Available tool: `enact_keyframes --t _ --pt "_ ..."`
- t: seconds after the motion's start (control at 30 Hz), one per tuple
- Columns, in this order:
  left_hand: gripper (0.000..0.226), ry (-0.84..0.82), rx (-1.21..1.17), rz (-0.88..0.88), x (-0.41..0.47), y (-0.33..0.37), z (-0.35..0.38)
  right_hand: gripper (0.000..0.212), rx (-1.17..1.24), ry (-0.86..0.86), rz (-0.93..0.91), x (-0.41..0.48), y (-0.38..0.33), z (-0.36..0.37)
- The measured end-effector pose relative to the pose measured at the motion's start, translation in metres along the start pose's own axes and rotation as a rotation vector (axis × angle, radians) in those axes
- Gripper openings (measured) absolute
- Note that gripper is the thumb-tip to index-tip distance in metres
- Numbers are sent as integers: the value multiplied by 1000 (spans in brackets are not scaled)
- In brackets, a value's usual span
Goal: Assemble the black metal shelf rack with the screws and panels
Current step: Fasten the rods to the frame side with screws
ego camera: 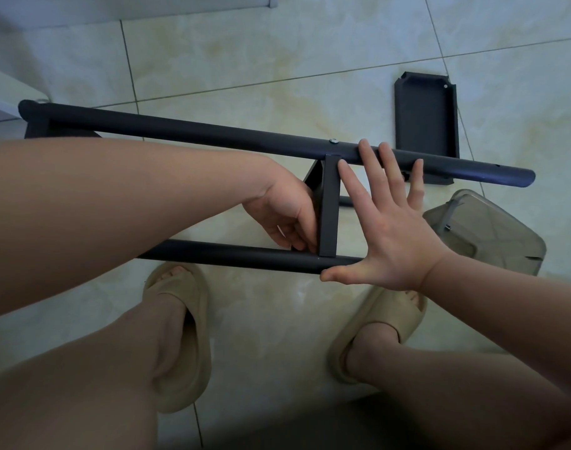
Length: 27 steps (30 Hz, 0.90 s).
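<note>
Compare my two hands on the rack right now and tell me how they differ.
The left hand curls its fingers round the fitted panel, while the right hand holds nothing. The left hand's fingers are bunched down by the near tube. The right hand's fingers are straight and spread, with their tips over the far tube. Both hands are bare and sit between the two black tubes.

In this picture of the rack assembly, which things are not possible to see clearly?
Head view throughout.
Left hand: fingertips partly behind the cross panel; whether they hold anything is unclear.
Near tube: right end behind the right hand, left part behind the left forearm.
Loose panel: lower edge behind the far tube.
Plastic container: contents blurred.
</note>
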<state>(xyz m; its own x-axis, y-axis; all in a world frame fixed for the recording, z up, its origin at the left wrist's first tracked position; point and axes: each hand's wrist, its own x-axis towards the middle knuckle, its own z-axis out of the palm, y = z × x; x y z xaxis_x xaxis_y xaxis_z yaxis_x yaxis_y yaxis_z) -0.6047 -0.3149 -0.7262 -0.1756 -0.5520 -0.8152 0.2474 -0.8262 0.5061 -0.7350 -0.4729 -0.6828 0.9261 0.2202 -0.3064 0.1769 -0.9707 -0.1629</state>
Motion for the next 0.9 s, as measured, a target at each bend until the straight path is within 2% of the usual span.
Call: enact_keyframes --t 0.2,0.57,0.83,0.9 --pt "32 -90 21 -39 -7 2 -1 137 -3 7 -5 0 0 0" --pt "15 -20 2 -18 1 1 -2 138 5 14 -1 0 1 2" --pt "26 -25 32 -55 -1 0 -3 136 -1 15 -3 0 1 1" --pt "20 -11 44 -53 0 -1 -2 136 -3 17 -5 0 1 1"
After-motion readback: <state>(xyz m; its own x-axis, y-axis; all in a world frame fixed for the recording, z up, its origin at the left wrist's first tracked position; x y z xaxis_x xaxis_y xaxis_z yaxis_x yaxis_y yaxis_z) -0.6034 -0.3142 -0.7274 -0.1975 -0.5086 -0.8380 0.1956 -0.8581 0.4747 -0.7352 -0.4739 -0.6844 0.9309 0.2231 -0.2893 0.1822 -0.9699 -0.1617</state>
